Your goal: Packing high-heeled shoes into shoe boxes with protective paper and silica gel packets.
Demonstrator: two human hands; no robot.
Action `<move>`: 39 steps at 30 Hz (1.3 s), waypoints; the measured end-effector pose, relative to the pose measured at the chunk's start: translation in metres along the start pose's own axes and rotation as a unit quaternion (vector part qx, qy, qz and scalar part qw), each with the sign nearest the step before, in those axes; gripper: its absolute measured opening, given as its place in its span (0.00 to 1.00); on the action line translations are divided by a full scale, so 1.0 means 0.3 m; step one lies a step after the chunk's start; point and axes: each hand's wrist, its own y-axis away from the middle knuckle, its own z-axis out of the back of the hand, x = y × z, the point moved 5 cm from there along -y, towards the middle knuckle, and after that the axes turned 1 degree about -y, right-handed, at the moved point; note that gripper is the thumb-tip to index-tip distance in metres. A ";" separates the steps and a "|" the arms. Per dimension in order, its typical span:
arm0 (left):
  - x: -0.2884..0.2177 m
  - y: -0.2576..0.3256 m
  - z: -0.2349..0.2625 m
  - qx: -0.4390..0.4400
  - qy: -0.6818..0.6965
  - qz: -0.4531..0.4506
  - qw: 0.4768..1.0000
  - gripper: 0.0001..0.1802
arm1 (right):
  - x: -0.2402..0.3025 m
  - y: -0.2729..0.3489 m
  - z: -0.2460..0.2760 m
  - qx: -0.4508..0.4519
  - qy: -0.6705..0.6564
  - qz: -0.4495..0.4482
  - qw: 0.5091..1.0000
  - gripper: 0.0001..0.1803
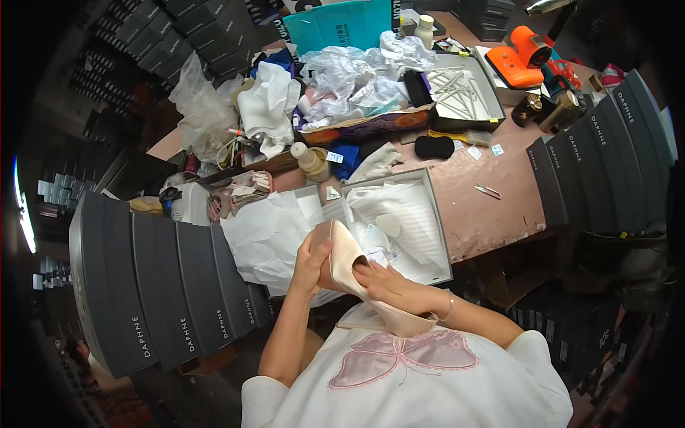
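**A pale shoe held in both hands over an open grey box**

The open grey shoe box stands on the worn reddish table, just in front of the person. Inside it lies crumpled white tissue paper, and a small oval pale pad rests on this paper. More white paper spreads out to the left of the box. Farther back, a second open tray-like box holds thin pale sticks. Behind it sit an orange tool and a teal paper bag.

The pale pink shoe is held above the near edge of the grey box, close to the person's chest. The left hand is closed around the left side of the shoe, with the thumb lying on its surface. The right hand lies on the shoe's other side with the fingers together, pressing on it.

Rows of closed dark grey boxes stand at the left, and another row at the right. The heel end of the shoe is hard to make out against the white shirt. The pile of plastic bags and cloth hides what lies under it.
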 end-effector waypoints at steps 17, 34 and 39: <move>0.034 0.100 0.011 -0.080 0.081 -0.043 0.992 0.35 | -0.009 -0.100 -0.066 -0.029 0.046 0.088 0.995 0.34; 0.192 0.108 -0.096 -0.098 0.393 0.158 0.900 0.50 | -0.332 -0.109 0.269 -0.297 0.192 -0.033 0.935 0.10; 0.201 0.089 -0.100 -0.113 0.335 0.113 0.928 0.41 | 0.050 -0.054 0.167 -0.121 0.092 0.072 0.986 0.06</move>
